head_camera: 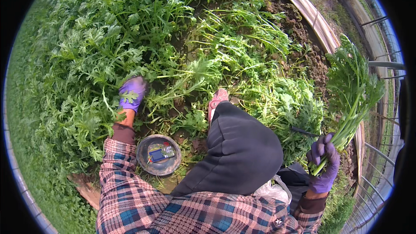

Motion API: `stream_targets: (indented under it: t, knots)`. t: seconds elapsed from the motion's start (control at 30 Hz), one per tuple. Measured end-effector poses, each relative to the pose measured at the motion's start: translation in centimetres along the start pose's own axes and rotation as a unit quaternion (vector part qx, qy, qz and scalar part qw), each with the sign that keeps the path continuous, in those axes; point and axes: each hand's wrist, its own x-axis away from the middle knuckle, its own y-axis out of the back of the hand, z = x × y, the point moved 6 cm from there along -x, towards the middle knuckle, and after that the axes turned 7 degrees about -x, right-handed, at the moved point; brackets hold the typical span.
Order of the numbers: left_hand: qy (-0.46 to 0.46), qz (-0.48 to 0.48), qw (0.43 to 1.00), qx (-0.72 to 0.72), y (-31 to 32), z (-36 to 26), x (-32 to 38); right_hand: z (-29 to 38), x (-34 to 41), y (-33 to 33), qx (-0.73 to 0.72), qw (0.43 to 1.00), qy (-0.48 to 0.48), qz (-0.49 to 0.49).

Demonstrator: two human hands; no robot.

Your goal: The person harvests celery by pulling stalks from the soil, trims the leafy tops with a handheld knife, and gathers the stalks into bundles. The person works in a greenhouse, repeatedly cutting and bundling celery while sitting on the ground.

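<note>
My right hand [325,159], in a purple glove, grips a bunch of leafy greens [352,117] by the stems. The bunch looks like crown daisy, with its leaves up and its pale cut ends below my fingers. A slim dark object [304,131] lies or sticks out just left of that hand; its kind is unclear. My left hand [133,92], also gloved in purple, reaches into the edge of the standing greens [91,52]. It is blurred, and leaves partly cover it. What its fingers touch is hidden. Close by, loose stems [185,78] stretch to its right.
Below my left hand a round dark bowl [140,157] holds a small device with a blue screen [161,153]. Flattened greens [243,52] cover the soil ahead of my shoe [218,100]. A pale curved border [312,13] edges the bed. A whitish plastic bag [274,190] lies beside my knee.
</note>
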Motion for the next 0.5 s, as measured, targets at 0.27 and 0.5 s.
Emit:
stream_targets:
  t: [0.27,0.5]
  knots:
    - [-0.027,0.151,0.986,0.064,-5.1,-2.3,3.6,0.3,0.7,-0.5,0.013,1.000,0.009,-0.011]
    - [-0.065,0.218,0.973,0.035,-8.7,-2.6,3.2,0.8,1.7,0.8,-0.023,1.000,0.021,0.000]
